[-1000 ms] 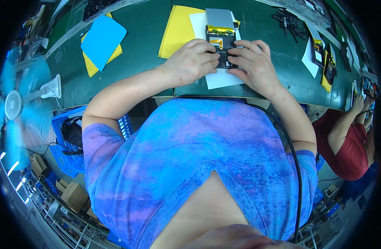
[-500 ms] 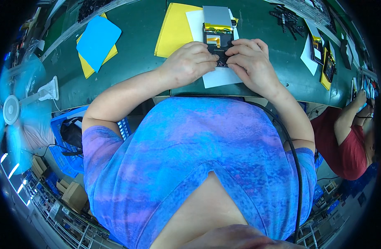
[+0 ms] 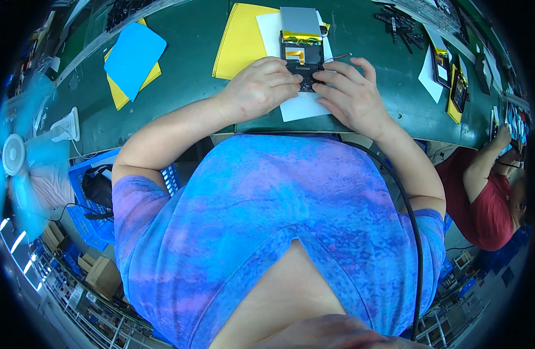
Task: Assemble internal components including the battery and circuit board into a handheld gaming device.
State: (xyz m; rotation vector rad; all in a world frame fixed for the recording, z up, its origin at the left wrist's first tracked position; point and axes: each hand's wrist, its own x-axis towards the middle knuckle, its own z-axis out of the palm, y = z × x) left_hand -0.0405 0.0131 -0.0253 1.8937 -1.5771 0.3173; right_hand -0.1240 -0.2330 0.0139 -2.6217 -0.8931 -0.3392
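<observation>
A black electronic device housing (image 3: 303, 68) lies on a white sheet (image 3: 305, 109) in front of me. An orange flex cable (image 3: 296, 55) runs across its inside. At its far end is a flat silver-grey battery (image 3: 300, 20) with yellow tape along its near edge. My left hand (image 3: 263, 87) grips the left near side of the housing, fingers closed and thumb on it. On the right near side, my right hand (image 3: 353, 95) holds the edge with its fingertips, its upper fingers slightly raised. A thin wire (image 3: 340, 56) sticks out above those fingers.
Yellow sheets (image 3: 238, 43) lie left of the device, a blue sheet (image 3: 136, 58) farther left. Black strips (image 3: 398, 24) are heaped at the back right. Further devices (image 3: 442, 67) lie at right, near a co-worker in a red sleeve (image 3: 491, 215). A fan (image 3: 13, 154) spins at far left.
My right hand's upper fingers have lifted and spread a little, and a thin wire now shows beside them. My left hand keeps its place on the housing.
</observation>
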